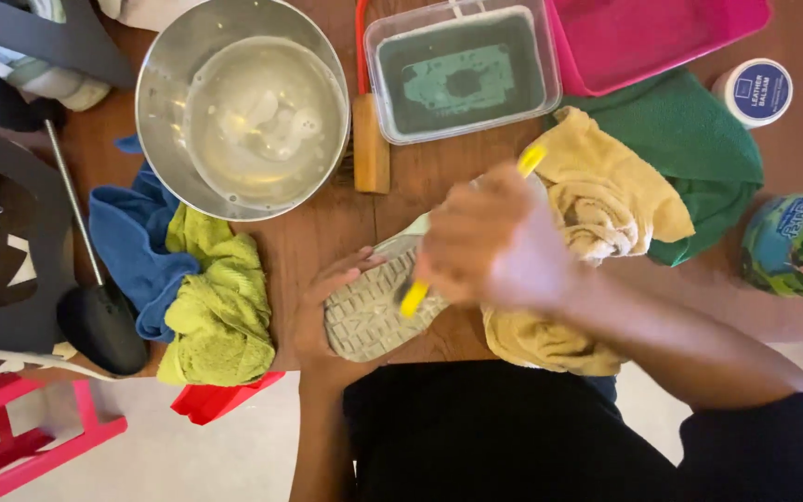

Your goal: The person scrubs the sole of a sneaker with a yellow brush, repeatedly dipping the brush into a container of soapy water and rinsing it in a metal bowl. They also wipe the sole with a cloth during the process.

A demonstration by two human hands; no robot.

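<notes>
Yellow toothbrush in right hand — left hand holds shoe.

L hand holds shoe, R hand grips toothbrush

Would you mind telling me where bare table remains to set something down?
Bare wood shows between the steel bowl, wooden brush and shoe, and right of the green cloth below the white jar. Cloths crowd the rest.

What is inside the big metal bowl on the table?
The metal bowl holds cloudy, soapy water with some foam on top. The water hides the bottom, so whether anything lies under it cannot be seen.
</notes>
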